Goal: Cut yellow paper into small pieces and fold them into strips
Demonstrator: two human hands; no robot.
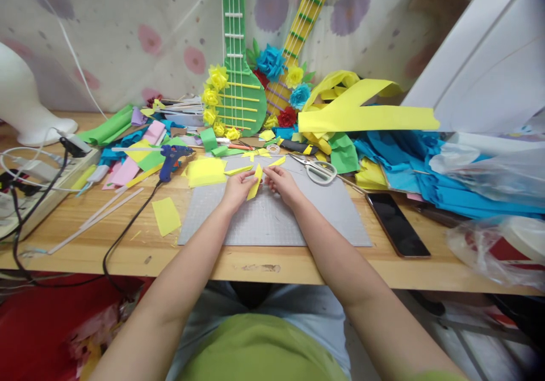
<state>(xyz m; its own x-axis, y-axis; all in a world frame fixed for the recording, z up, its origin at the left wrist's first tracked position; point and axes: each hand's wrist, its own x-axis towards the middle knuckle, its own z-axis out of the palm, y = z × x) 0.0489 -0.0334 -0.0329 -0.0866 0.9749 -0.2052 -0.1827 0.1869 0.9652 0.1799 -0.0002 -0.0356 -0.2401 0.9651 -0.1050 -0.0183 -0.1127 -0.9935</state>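
Observation:
My left hand [237, 190] pinches a narrow folded piece of yellow crepe paper [256, 183], which stands tilted above the grey cutting mat [323, 216]. Close beside it, my right hand [281, 184] has its fingers curled together; whether anything small is between them I cannot make out. Just beyond the hands lie more yellow pieces, one folded strip [238, 171] by the left fingers and another piece [277, 162] past the right. A stack of yellow paper squares [206, 172] rests at the mat's upper left. White-handled scissors [320, 172] lie at its upper right.
A blue glue gun [171, 162] with a black cord stands left of the mat. A phone [398, 225] lies on the right. Behind are a green paper instrument [244, 103], a yellow strip [370, 118] and blue crepe paper [409, 159]. A power strip [46, 191] sits far left.

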